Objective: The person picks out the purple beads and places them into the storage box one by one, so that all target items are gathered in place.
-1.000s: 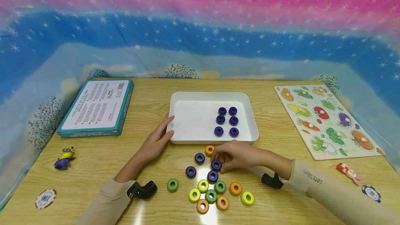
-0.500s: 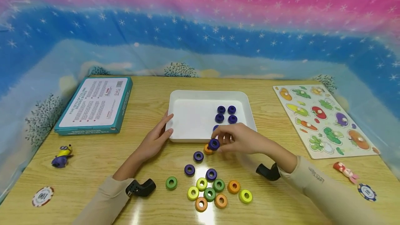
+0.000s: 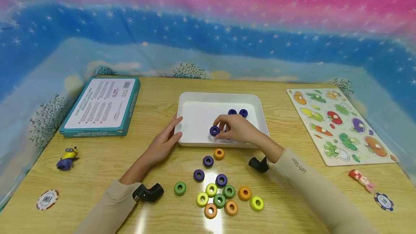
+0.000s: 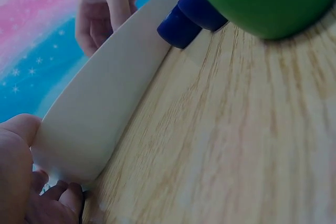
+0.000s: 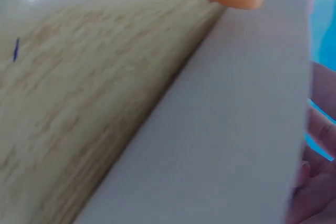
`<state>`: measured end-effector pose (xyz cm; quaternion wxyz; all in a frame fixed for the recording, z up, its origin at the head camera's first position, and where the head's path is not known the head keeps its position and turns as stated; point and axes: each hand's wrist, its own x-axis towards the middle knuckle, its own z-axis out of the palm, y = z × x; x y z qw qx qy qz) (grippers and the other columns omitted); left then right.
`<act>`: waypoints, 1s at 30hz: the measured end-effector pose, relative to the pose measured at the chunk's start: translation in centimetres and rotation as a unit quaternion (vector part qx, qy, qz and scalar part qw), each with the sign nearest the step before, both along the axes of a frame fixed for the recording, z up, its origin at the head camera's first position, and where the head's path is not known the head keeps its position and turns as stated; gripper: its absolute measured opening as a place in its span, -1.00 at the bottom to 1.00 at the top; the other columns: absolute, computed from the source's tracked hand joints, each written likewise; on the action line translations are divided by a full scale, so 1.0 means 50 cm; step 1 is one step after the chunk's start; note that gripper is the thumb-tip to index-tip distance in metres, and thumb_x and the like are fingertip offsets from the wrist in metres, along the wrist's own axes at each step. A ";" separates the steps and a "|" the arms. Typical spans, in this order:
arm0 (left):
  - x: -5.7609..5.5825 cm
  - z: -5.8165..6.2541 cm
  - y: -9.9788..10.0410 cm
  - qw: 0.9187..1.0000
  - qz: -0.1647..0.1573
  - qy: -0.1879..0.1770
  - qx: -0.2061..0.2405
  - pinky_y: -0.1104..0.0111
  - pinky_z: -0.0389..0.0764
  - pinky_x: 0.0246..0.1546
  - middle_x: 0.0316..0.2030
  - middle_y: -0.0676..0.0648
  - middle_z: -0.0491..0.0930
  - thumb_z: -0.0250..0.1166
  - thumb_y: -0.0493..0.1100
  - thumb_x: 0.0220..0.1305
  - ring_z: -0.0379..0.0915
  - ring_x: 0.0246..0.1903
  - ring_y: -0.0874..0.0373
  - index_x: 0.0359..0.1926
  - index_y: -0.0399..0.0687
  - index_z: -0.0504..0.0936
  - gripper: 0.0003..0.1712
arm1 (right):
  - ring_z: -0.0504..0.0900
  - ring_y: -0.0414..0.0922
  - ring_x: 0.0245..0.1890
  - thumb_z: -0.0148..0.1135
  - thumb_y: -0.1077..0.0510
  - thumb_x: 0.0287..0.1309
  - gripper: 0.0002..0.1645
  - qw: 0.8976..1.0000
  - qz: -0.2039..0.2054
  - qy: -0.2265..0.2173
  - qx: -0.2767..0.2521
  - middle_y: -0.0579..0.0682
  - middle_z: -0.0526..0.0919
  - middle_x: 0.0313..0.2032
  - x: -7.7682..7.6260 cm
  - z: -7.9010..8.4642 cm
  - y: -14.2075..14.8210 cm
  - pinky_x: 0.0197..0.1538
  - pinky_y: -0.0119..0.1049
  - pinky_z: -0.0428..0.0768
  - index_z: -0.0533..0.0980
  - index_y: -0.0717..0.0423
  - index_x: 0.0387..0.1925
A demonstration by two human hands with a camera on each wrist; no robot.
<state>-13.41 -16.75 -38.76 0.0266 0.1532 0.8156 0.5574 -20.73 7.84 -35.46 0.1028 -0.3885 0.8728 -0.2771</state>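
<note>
In the head view, a white tray (image 3: 195, 111) lies on the table with several dark purple ring beads inside, partly hidden by my right hand (image 3: 238, 129). That hand pinches one purple ring bead (image 3: 214, 130) between thumb and fingers, over the tray's front middle. My left hand (image 3: 164, 142) holds the tray's left front corner, thumb and index finger at the rim; the left wrist view has its fingers curled low against the tray wall (image 4: 100, 103). Before the tray lie an orange ring bead (image 3: 219, 154) and three purple ones, such as a purple ring bead (image 3: 208, 161).
Green, yellow and orange ring beads lie nearer, including a green ring bead (image 3: 180, 188) and a yellow ring bead (image 3: 256, 203). A teal box (image 3: 100, 105) is at left, above a small figure (image 3: 67, 159). At right are a vegetable puzzle board (image 3: 341, 125) and a poker chip (image 3: 384, 201).
My right hand has picked up a purple ring bead from the table, lifted it past the orange one and carried it over the tray. The left hand stays at the tray's corner.
</note>
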 end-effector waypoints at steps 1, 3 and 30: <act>0.001 0.003 0.001 1.000 0.000 0.000 -0.001 0.23 -0.10 0.14 0.26 -0.16 -0.27 -0.12 -0.24 0.27 -0.36 0.22 0.11 0.24 -0.20 0.01 -0.47 | 0.45 -0.27 -0.54 0.27 0.07 -0.15 -0.65 1.000 0.000 0.002 0.007 -0.16 0.51 -0.48 -0.002 -0.003 -0.003 -0.49 -0.43 0.42 0.46 0.05 -0.24; 0.002 0.005 0.003 1.000 0.001 -0.001 -0.004 0.25 -0.09 0.14 0.26 -0.16 -0.27 -0.12 -0.24 0.27 -0.36 0.22 0.11 0.24 -0.20 0.01 -0.47 | 0.46 -0.28 -0.51 0.28 0.09 -0.16 -0.66 1.000 -0.003 0.003 0.020 -0.15 0.52 -0.47 -0.005 -0.008 -0.008 -0.46 -0.44 0.43 0.47 0.05 -0.25; 0.003 0.007 0.002 1.000 0.006 -0.008 -0.001 0.25 -0.12 0.15 0.26 -0.13 -0.27 -0.12 -0.23 0.27 -0.37 0.22 0.13 0.24 -0.18 0.02 -0.48 | 0.33 -0.28 -0.63 0.24 -0.01 -0.13 -0.65 0.999 -0.004 0.046 -0.005 -0.22 0.49 -0.47 0.036 0.043 0.023 -0.58 -0.42 0.34 0.49 0.04 -0.25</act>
